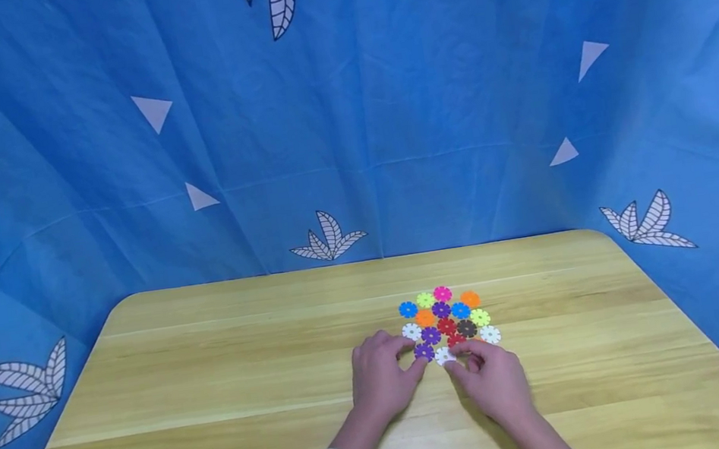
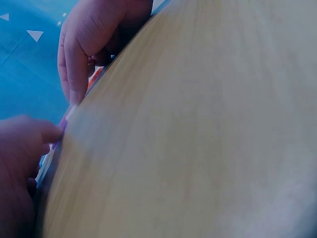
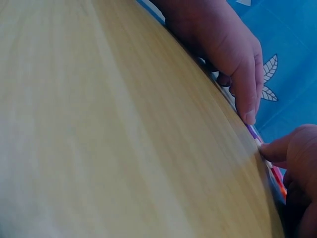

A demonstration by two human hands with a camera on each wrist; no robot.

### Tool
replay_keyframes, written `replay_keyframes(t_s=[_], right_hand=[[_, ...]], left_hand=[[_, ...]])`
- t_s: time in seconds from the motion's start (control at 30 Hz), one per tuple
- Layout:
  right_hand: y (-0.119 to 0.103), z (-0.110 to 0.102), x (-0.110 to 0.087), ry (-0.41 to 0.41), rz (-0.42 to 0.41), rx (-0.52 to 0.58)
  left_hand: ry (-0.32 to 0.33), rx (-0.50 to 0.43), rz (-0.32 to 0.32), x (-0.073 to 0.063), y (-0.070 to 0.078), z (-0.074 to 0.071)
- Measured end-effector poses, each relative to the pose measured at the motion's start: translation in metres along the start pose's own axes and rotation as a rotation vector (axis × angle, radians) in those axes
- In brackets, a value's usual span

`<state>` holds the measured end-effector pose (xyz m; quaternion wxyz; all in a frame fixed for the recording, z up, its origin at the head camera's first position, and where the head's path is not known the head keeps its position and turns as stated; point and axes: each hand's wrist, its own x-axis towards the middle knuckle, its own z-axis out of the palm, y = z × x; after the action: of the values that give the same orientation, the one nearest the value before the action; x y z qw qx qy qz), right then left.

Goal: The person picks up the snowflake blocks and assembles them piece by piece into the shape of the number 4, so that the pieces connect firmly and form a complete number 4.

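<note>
Several colourful plastic snowflake discs lie flat in a close cluster on the wooden table (image 1: 232, 396). At the cluster's near left edge, my left hand (image 1: 382, 375) has thumb and index finger at the rim of a purple snowflake disc (image 1: 423, 353), pinching it. Just right of that, my right hand (image 1: 494, 378) pinches the side of a white snowflake disc (image 1: 443, 356). Its fingers partly cover a red disc (image 1: 456, 340) and an orange one behind. Both wrist views see the discs only edge-on, with the left thumb (image 2: 52, 133) and right thumb (image 3: 272, 149) at their rims.
Pink (image 1: 442, 293), black (image 1: 467, 328), blue (image 1: 408, 310) and yellow-green discs (image 1: 480, 317) make up the cluster's far side. Beyond the table's far edge hangs a blue curtain (image 1: 426, 108) printed with leaves and triangles.
</note>
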<state>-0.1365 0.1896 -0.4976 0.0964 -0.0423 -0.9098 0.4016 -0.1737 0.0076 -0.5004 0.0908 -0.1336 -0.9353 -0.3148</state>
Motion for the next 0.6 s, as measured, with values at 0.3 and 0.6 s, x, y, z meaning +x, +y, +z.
replay_keyframes(t_s=[0.3, 0.6], right_hand=[[-0.0009, -0.0006, 0.0009, -0.001, 0.013, 0.005], [-0.0011, -0.0009, 0.0014, -0.019, 0.026, 0.001]], left_hand=[[-0.006, 0.017, -0.023, 0.0006, 0.0015, 0.0003], [-0.013, 0.013, -0.019, -0.0009, 0.0016, -0.0005]])
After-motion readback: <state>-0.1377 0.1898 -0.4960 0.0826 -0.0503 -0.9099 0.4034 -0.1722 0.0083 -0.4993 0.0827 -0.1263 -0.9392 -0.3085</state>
